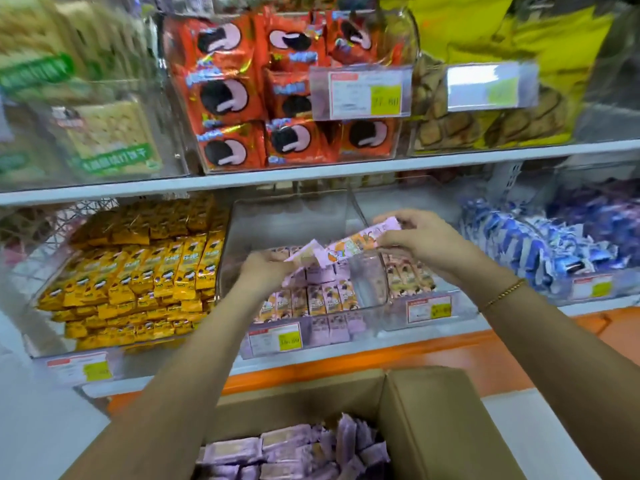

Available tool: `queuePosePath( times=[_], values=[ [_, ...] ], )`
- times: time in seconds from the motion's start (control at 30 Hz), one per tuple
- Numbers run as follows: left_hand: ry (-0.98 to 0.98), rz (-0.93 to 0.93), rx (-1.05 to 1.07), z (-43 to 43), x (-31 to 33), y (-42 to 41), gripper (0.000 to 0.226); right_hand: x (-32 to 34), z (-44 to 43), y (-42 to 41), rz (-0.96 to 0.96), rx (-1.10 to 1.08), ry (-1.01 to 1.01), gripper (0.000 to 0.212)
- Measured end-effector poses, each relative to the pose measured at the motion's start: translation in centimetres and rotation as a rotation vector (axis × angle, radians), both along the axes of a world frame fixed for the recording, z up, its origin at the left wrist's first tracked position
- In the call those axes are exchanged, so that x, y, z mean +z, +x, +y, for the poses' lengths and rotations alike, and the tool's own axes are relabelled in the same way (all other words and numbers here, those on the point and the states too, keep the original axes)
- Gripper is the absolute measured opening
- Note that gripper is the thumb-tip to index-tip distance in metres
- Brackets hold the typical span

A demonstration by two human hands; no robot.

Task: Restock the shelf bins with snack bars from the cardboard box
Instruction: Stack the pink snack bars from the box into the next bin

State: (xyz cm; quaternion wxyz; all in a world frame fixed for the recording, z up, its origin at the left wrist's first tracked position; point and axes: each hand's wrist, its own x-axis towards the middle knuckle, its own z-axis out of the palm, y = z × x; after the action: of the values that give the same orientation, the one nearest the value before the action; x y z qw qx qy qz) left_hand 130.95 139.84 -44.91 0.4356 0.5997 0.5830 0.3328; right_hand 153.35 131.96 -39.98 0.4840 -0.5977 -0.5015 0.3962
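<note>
Both hands are up over the middle clear bin (284,223) on the lower shelf, with a small bunch of snack bars (356,244) stretched between them. The right hand (419,237) has the upper end, pinched between thumb and curled fingers (412,218). The left hand (266,268) grips the lower end with its fingers closed under it, though those fingers are mostly hidden behind the wrappers.

The bars look light, each in a thin, glossy pink and orange wrapper. As a loose bunch I'd expect them to slide against one another and fan out, and the low end by the left fingers is already splaying. A squeeze from both ends, as now, looks like the sure way to keep them together. The crimped wrapper ends would crumple, so the flat sides are the better place to hold. The filling may break if pressed hard.

Just below the fingers stand tidy rows of stocked bars (322,296), with bare space in the bin behind and to the right of them. Beneath the forearms the cardboard box (433,403) sits open with plenty of purple packets (284,448) left inside.
</note>
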Motion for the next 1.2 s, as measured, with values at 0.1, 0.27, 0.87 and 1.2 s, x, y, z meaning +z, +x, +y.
queuePosePath(
  times=[0.1, 0.27, 0.87, 1.2],
  values=[
    [0.129, 0.273, -0.081, 2.6, -1.8, 1.2, 0.043, -0.4, 0.7, 0.6, 0.006, -0.048, 0.004, 0.024],
    [0.183, 0.639, -0.123, 3.7, -2.6, 2.4, 0.029, -0.6, 1.4, 1.0, 0.050, -0.092, 0.032, 0.021],
    [-0.041, -0.399, -0.410, 0.0, 1.2, 5.2, 0.029, 0.8, 1.8, 0.4, -0.396, 0.073, 0.111, 0.049],
    [0.067, -0.095, -0.578, 1.2, 0.5, 6.1, 0.017, 0.7, 2.0, 1.2, -0.522, -0.020, 0.140, 0.029]
  ],
)
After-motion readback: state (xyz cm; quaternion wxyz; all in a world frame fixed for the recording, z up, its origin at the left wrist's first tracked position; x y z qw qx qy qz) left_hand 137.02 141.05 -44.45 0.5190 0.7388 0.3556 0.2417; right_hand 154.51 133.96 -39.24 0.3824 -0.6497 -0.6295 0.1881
